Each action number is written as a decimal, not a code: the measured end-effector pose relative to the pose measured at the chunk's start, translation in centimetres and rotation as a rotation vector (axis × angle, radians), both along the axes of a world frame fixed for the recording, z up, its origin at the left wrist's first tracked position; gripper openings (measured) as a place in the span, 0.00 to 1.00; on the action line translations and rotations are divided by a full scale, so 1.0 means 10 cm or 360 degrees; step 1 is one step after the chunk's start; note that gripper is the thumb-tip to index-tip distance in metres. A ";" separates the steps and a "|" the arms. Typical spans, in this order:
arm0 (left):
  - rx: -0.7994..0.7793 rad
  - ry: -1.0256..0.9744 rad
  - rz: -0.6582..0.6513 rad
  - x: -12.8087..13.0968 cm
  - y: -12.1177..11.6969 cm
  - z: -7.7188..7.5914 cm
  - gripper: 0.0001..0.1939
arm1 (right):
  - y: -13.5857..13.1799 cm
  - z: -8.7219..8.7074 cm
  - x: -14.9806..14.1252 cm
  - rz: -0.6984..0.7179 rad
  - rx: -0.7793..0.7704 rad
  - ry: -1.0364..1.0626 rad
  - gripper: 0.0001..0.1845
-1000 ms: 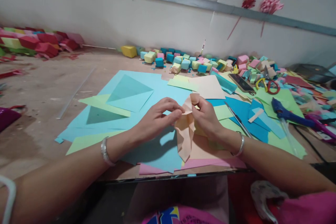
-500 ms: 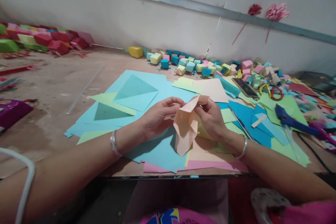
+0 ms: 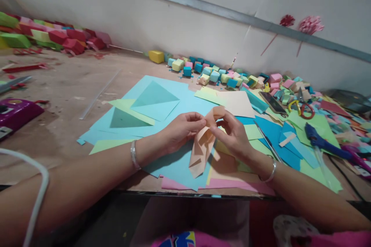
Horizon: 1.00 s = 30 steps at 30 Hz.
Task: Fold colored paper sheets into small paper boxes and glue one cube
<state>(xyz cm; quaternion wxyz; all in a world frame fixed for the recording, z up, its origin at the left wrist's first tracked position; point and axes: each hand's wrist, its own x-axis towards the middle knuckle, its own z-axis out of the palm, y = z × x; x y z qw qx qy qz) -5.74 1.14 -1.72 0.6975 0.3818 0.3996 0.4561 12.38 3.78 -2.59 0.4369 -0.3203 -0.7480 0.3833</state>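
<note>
Both the left hand (image 3: 182,131) and right hand (image 3: 236,137) pinch the creased peach paper (image 3: 199,153), which hangs below their grip. Shaping its folds seems in hand; the next move likely calls for light fingertip pressure.

The folded peach piece (image 3: 198,160) at centre is matt, creased paper; the light-blue sheets (image 3: 187,102) are smooth, matt paper. Polished metal bangles (image 3: 134,155) shine at lower centre. At right, the blue glue gun (image 3: 326,145) looks smooth plastic. The brown desk (image 3: 60,112) at left looks dull and scuffed; the grey rail (image 3: 188,2) above, metallic.
</note>
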 end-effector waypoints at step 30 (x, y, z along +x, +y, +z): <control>0.0242 0.0139 -0.0011 0.00 0.03 -0.06 0.11 | -0.02 0.13 0.03 -0.0126 -0.0010 0.0138 0.08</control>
